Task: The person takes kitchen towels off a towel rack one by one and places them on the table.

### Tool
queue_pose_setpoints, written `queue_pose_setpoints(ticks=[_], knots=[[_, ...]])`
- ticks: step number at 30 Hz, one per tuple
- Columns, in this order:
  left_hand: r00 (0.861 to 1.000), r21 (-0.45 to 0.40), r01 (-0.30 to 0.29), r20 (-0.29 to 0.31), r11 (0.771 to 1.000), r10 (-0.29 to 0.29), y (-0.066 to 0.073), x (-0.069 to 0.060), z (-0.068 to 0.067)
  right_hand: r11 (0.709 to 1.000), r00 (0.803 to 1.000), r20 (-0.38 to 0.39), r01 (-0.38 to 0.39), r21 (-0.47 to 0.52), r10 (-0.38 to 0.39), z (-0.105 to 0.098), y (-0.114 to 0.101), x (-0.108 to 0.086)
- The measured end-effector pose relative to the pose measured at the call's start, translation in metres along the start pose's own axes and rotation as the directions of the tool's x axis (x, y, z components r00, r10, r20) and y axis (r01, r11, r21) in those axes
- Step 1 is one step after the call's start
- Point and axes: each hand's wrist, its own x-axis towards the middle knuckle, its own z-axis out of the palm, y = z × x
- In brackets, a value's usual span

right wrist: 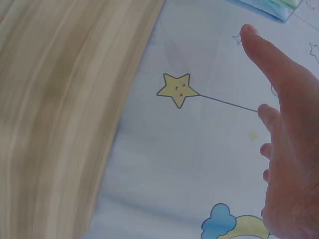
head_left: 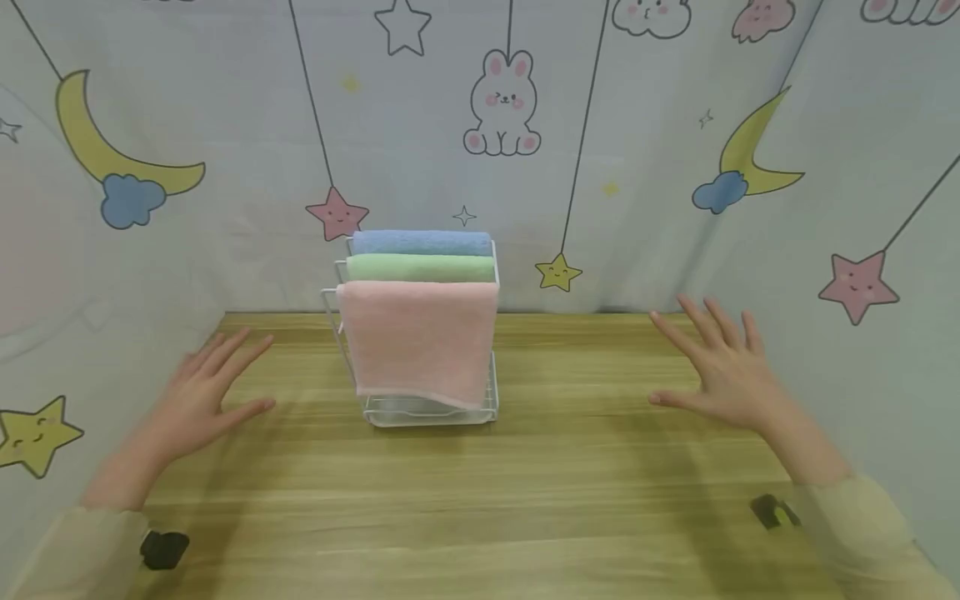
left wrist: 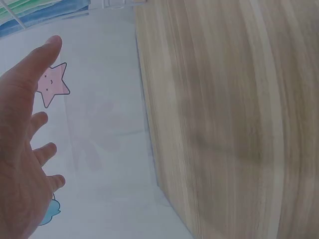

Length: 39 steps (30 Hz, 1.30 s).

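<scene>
Pale sleeves [head_left: 855,533] lie nearest; beyond, left grip [head_left: 198,400] and right grip [head_left: 726,375] are both released, apart from the white rack [head_left: 431,422] between them on the counter [head_left: 450,517]. Pink towel [head_left: 420,342], green towel [head_left: 420,268] and blue towel [head_left: 420,242] hang front to back, long folded tops running left-right.
</scene>
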Motion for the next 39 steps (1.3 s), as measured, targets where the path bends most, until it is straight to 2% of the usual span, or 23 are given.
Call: queue_pose_setpoints(ticks=[6, 12, 15, 20, 28, 32, 39], knots=[[0.998, -0.075, -0.033, -0.060, 0.997, 0.029, 0.007, 0.008, 0.005, 0.999, 1.000, -0.003, 0.022, -0.022, -0.023, -0.011, -0.007, 0.013], [0.997, -0.180, -0.012, -0.080, 0.984, -0.003, 0.018, 0.011, 0.012, 0.997, 0.997, -0.042, 0.068, -0.033, -0.069, -0.022, -0.015, 0.028], [0.995, -0.204, -0.008, -0.095, 0.979, -0.012, 0.022, 0.012, 0.017, 0.996, 0.995, -0.052, 0.081, -0.043, -0.083, -0.026, -0.019, 0.035], [0.996, -0.243, 0.007, -0.080, 0.970, -0.027, 0.029, 0.015, 0.027, 0.991, 0.989, -0.076, 0.122, -0.056, -0.126, -0.034, -0.026, 0.048], [0.993, -0.336, 0.075, -0.062, 0.939, -0.102, 0.038, 0.021, 0.045, 0.981, 0.977, -0.104, 0.176, -0.081, -0.184, -0.050, -0.041, 0.066], [0.988, -0.409, 0.100, -0.070, 0.907, -0.141, 0.043, 0.022, 0.053, 0.976, 0.971, -0.116, 0.198, -0.093, -0.208, -0.057, -0.047, 0.075], [0.986, -0.591, 0.049, -0.100, 0.805, -0.134, 0.046, 0.026, 0.069, 0.971, 0.967, -0.108, 0.222, -0.092, -0.231, -0.068, -0.062, 0.088]])
